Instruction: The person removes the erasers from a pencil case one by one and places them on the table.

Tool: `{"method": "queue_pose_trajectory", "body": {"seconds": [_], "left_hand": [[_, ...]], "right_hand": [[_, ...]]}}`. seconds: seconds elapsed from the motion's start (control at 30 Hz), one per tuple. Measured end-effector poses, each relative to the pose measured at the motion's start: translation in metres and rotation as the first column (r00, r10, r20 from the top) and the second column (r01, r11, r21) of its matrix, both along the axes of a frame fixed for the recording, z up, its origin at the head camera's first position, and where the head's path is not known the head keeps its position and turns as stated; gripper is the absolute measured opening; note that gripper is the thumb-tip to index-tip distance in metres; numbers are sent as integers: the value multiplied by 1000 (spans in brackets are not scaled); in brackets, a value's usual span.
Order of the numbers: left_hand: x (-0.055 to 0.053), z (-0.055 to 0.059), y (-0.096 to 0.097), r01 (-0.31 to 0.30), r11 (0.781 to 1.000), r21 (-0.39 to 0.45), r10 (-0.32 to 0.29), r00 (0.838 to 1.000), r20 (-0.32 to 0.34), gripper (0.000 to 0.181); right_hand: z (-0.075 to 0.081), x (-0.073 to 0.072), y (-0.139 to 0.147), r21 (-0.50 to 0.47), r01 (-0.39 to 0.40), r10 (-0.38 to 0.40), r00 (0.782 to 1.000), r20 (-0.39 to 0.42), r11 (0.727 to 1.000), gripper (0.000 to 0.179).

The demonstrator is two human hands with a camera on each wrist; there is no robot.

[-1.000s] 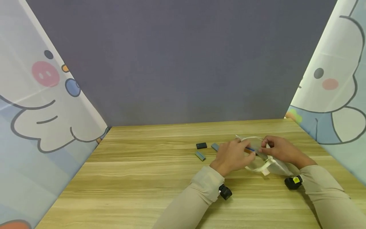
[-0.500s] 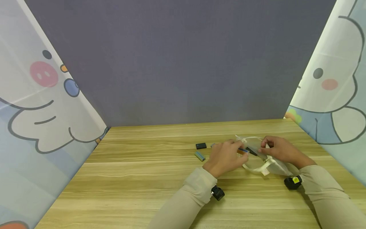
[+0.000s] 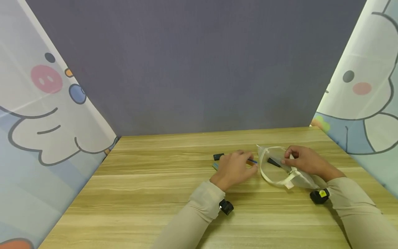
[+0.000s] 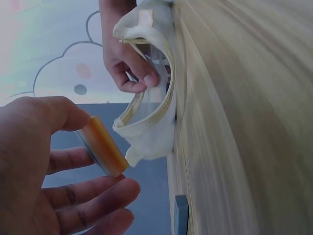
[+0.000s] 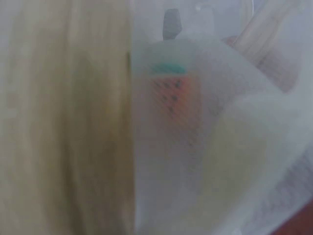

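My left hand (image 3: 234, 170) pinches a small flat orange-and-blue block (image 4: 105, 149) between thumb and fingers, just left of a pouch mouth. The translucent whitish zip pouch (image 3: 268, 178) lies on its side with its mouth gaping toward the left hand. My right hand (image 3: 306, 160) pinches the pouch's upper rim between thumb and fingers. Inside shows a dark elongated object (image 3: 273, 162). Through the cloudy wall, the right wrist view has an orange-red patch (image 5: 171, 95) with a green band and dark dots.
On the wooden table (image 3: 140, 193), a small black block (image 3: 218, 156) and a greenish-blue block (image 3: 215, 166) lie left of the left hand, which partly covers them. A grey-blue block (image 4: 181, 215) stands out in the left wrist view. A dark panel (image 3: 199, 69) rises behind.
My left hand has drawn leftward from the pouch mouth, carrying the orange-and-blue block away from it. The right hand keeps its grip on the rim almost unmoved.
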State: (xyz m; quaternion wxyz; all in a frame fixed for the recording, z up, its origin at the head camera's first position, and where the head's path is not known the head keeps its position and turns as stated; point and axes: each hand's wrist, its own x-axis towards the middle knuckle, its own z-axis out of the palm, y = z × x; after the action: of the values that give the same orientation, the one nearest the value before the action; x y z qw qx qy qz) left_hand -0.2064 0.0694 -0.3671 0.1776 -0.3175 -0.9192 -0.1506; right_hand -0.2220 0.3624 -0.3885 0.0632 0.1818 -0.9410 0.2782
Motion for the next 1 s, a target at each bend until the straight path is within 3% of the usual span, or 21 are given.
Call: {"method": "queue_pose_trajectory", "body": {"seconds": [0.47,1.0], "left_hand": [[-3,0,-20,-9,1000,6,9,1000,-11,20],[-8,1,-42,6,999,-45,-4,999,34,20]], "right_hand": [[1,1,0,9,-7,7,1000,-16,1000,18],[0,0,-1,-22,21,-21,1000,5,1000,19]]}}
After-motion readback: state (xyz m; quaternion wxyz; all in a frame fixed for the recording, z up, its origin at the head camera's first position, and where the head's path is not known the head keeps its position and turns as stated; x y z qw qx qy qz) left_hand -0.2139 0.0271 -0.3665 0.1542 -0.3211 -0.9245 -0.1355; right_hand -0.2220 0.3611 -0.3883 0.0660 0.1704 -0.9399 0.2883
